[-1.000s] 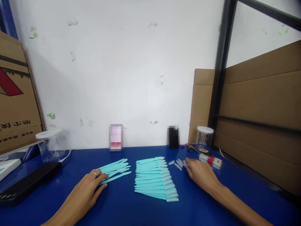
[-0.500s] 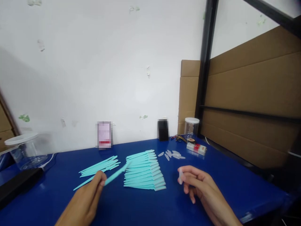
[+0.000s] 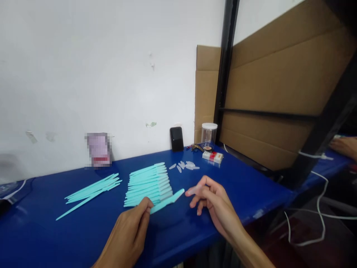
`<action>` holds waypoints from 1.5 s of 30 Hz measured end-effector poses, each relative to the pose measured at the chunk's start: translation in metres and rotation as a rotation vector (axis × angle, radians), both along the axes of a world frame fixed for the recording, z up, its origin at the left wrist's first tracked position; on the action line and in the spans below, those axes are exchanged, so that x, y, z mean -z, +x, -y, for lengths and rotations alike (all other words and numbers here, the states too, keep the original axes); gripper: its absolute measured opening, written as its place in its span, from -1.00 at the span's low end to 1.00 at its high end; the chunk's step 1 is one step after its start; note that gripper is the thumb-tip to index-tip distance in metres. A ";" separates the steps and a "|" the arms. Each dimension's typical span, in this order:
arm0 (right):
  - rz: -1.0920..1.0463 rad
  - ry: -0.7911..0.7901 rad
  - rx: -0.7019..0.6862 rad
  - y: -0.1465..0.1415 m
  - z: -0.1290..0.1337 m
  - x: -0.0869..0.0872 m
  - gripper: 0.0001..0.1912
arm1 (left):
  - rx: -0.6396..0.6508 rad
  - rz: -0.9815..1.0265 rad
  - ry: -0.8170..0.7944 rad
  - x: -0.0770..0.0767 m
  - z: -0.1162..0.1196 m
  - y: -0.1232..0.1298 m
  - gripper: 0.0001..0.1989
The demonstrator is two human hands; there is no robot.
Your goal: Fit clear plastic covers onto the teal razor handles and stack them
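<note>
A turquoise stick (image 3: 167,201) with a blade-like tip is pinched at its near end by my left hand (image 3: 133,227), its tip pointing right. My right hand (image 3: 213,199) pinches a small translucent cap (image 3: 195,190) between thumb and forefinger, a short gap from that tip. Behind my left hand lies a row of turquoise sticks (image 3: 145,183) whose right ends look whitish and covered. A looser bunch of turquoise sticks (image 3: 95,188) is at the left. Several loose translucent caps (image 3: 189,165) lie beyond my right hand.
On the blue table (image 3: 92,234) stand a pink card or pack (image 3: 99,149), a black device (image 3: 176,139) and a clear jar (image 3: 209,136), with a red-and-white box (image 3: 212,156) near the jar. Cardboard (image 3: 273,85) and black posts border the right. Someone's hand (image 3: 344,146) shows at far right.
The view has turned to the right. My left hand has brought the stick beside the row's near end, and its tip is now close to the cap in my right hand.
</note>
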State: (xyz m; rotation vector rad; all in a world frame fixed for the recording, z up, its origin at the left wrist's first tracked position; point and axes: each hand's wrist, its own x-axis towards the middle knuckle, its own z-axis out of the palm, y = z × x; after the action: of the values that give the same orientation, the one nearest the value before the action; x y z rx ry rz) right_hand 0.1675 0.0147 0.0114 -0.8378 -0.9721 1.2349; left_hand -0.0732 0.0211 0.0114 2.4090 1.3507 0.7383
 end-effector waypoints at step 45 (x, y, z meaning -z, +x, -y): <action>0.163 -0.013 0.016 -0.003 -0.002 0.006 -0.79 | 0.079 -0.079 0.019 -0.003 0.009 0.001 -0.77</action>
State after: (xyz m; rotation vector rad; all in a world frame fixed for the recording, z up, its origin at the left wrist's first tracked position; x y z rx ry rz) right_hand 0.1650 0.0164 0.0050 -0.9659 -1.0868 1.1738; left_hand -0.0723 0.0125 0.0146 2.5146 1.2744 0.6448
